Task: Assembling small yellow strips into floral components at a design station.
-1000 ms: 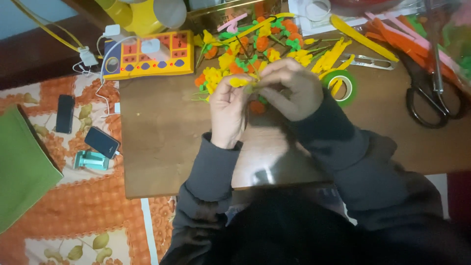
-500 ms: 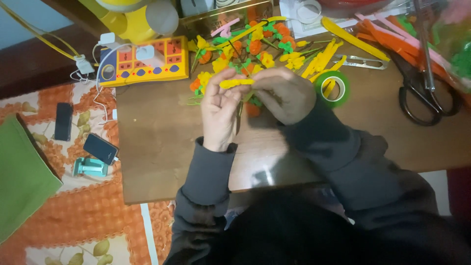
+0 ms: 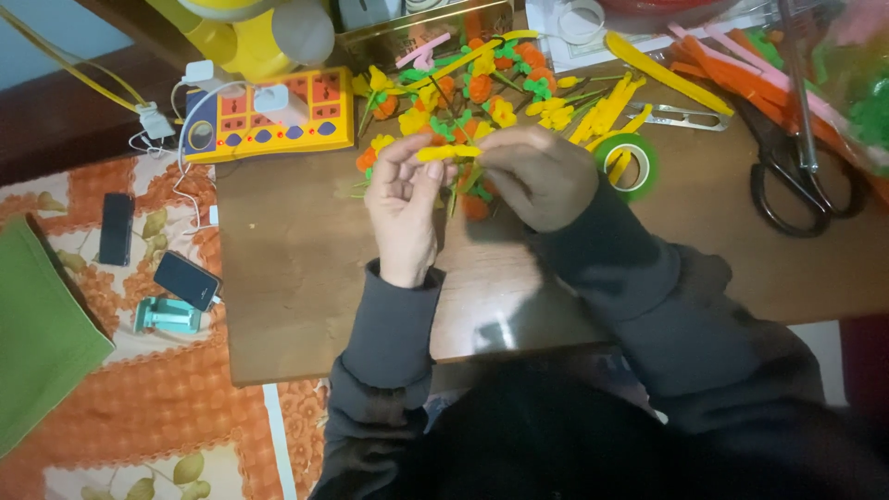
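Holding a short yellow fuzzy strip (image 3: 448,152) level between them, the person's two hands meet above a brown wooden tabletop (image 3: 306,278) in the head-camera view. The left hand (image 3: 405,206) has its fingertips pinched together on the strip's left end; the right hand (image 3: 537,176) is curled closed on the right end, knuckles up. Both arms wear dark grey sleeves (image 3: 389,343).

Just beyond the hands lies a loose heap of small craft flowers (image 3: 463,93) in orange, yellow and green, with thin green stems running under the fingers. A green tape roll (image 3: 628,159) lies flat just beside the right hand, yellow pieces lying in its hole. Farther right, large black-handled scissors (image 3: 801,176) rest on the tabletop, blades pointing away, and metal tweezers (image 3: 685,117) lie near the tape. Long orange and pink strips (image 3: 741,74) cross the top right corner.

At the far left edge of the tabletop sits a flat yellow rectangular power strip (image 3: 269,116) with red sockets and a white plug in it. Below the tabletop, on an orange patterned cloth (image 3: 139,389), lie two dark phones (image 3: 185,280) and a green folder (image 3: 42,343).
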